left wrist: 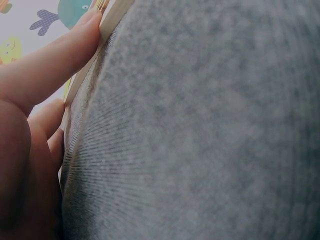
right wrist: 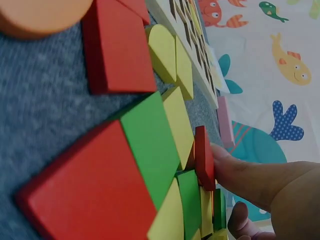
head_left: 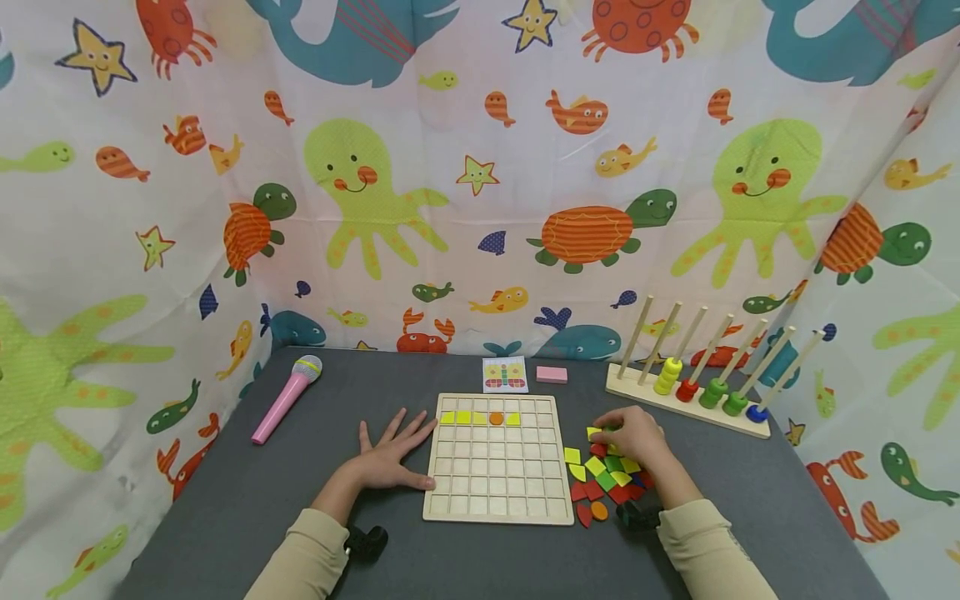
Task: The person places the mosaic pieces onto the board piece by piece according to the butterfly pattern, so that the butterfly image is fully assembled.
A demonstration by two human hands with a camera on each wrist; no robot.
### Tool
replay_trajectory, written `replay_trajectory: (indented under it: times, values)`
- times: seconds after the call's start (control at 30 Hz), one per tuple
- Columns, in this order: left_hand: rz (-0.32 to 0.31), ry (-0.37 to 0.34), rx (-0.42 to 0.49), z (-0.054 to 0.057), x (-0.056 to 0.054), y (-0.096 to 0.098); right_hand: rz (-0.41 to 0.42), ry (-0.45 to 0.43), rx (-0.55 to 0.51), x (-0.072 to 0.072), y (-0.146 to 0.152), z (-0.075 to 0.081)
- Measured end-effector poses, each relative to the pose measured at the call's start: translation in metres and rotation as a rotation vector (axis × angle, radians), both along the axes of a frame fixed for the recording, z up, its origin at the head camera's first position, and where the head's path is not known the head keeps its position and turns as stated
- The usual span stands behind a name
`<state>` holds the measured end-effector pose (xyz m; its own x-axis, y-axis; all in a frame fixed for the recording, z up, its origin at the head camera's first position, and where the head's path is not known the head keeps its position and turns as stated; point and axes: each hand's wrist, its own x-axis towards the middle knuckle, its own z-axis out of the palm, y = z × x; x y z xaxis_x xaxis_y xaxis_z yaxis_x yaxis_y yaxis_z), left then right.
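Observation:
My left hand (head_left: pixel 393 461) lies with spread fingers on the table at the left edge of a wooden grid board (head_left: pixel 465 512), fingertips and thumb touching its frame. In the board's second row sit several yellow square tiles (head_left: pixel 464 417) and an orange round tile (head_left: pixel 497 418). Right of the board, my right hand (head_left: pixel 633 435) reaches over a pile of coloured tiles, thumb and fingers bent at a yellow tile (head_left: pixel 592 433), which they appear to pinch. In the right wrist view the thumb (right wrist: pixel 245 172) is against a tilted red tile (right wrist: pixel 204 159); the index fingertip is hidden.
A picture card (head_left: pixel 505 375) and a pink block (head_left: pixel 551 375) lie behind the board. A wooden peg stand (head_left: pixel 686 404) with coloured rings is at the back right. A pink toy microphone (head_left: pixel 285 402) lies at the left. A patterned curtain (head_left: pixel 450 233) surrounds the table.

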<state>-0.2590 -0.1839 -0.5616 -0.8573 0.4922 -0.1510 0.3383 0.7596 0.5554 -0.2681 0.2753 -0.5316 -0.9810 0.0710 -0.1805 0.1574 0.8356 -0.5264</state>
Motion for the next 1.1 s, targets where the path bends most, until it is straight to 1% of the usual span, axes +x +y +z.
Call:
replay_trajectory:
  times: [0.1,0.13,0.17,0.23,0.33,0.43,0.5,0.53,0.63,0.73,0.77,0.83,0.87,1.0,1.1]
  values:
    - [-0.001,0.005,0.004,-0.007,-0.002,-0.002,-0.003,0.008,-0.025,-0.002,0.001,0.0]
    - [0.003,0.006,0.003,-0.007,-0.003,-0.002,-0.001,0.011,-0.046,-0.003,0.001,0.001]
    - [0.009,-0.004,-0.003,-0.005,-0.002,-0.001,0.0,0.016,-0.067,-0.004,0.001,0.001]
    - [0.015,-0.003,-0.022,-0.01,-0.004,-0.001,0.011,0.029,-0.117,-0.005,0.0,0.003]
    - [0.036,-0.019,-0.051,-0.01,-0.004,0.001,0.017,0.039,-0.195,-0.006,-0.005,0.008]
    - [0.042,-0.024,-0.067,-0.01,-0.004,0.001,0.041,0.062,-0.223,-0.01,-0.015,0.014]
    - [0.04,-0.029,-0.047,-0.005,-0.002,0.002,0.058,0.085,-0.23,-0.013,-0.023,0.018]
    - [0.029,-0.014,-0.033,-0.007,-0.003,0.001,0.073,0.1,-0.232,-0.014,-0.027,0.02]
    - [0.014,-0.004,-0.006,-0.005,-0.002,0.0,0.09,0.147,-0.24,-0.018,-0.04,0.022]
    - [0.015,0.005,-0.018,-0.009,-0.003,-0.001,0.101,0.186,-0.241,-0.022,-0.053,0.021]
    - [0.025,-0.008,-0.026,-0.007,-0.003,0.0,0.097,0.194,-0.238,-0.024,-0.056,0.02]
    - [0.035,-0.014,-0.037,-0.007,-0.003,0.001,0.103,0.205,-0.228,-0.027,-0.063,0.018]
    - [0.039,-0.019,-0.05,-0.008,-0.004,0.001,0.107,0.203,-0.225,-0.029,-0.067,0.016]
    - [0.042,-0.033,-0.064,-0.005,-0.004,0.001,0.119,0.169,-0.224,-0.034,-0.078,0.008]
    - [0.033,-0.034,-0.036,-0.001,-0.002,0.001,0.122,0.143,-0.23,-0.036,-0.086,0.002]
